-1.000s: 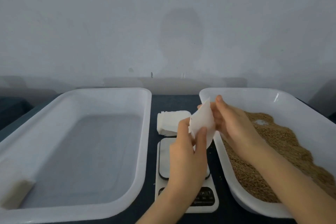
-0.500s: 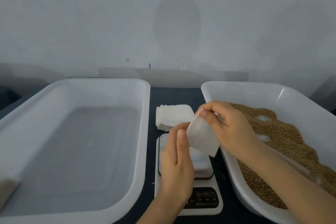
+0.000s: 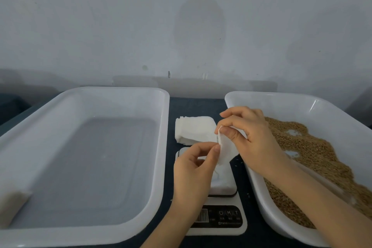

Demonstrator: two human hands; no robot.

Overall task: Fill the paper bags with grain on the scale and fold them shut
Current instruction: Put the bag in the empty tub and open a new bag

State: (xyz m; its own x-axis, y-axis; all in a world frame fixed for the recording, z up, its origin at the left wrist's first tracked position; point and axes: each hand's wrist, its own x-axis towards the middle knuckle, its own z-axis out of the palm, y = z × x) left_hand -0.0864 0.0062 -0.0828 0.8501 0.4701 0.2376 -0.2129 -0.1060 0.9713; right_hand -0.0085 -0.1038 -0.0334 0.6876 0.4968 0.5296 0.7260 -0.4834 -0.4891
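Both your grips pinch the paper bag [image 3: 228,152] above the scale [image 3: 221,227]: your right hand [image 3: 253,139] nips its top edge, your left hand [image 3: 193,171] its 9 o'clock edge. The grain [image 3: 312,157] lies in the tray [image 3: 261,95] at 3 o'clock, the bag stack [image 3: 193,129] at 12 o'clock.

right hand [image 3: 251,143]: fingers curled, pinches top edge of paper bag [image 3: 228,152]
left hand [image 3: 193,173]: thumb and forefinger pinch the bag's left edge, above the scale platform
paper bag: white, held in the air, tilted; can't tell if mouth is open
bag stack [image 3: 194,130]: flat white bags on table, just behind scale, between the trays
scale [image 3: 221,219]: white, dark button panel at near end, partly hidden by left wrist
right tray [image 3: 302,102]: white, holds brown grain [image 3: 318,159] with bare patches
left tray [image 3: 112,91]: white; pale filled bag [image 3: 12,205] in near-left corner, blurred
table [image 3: 193,104]: dark
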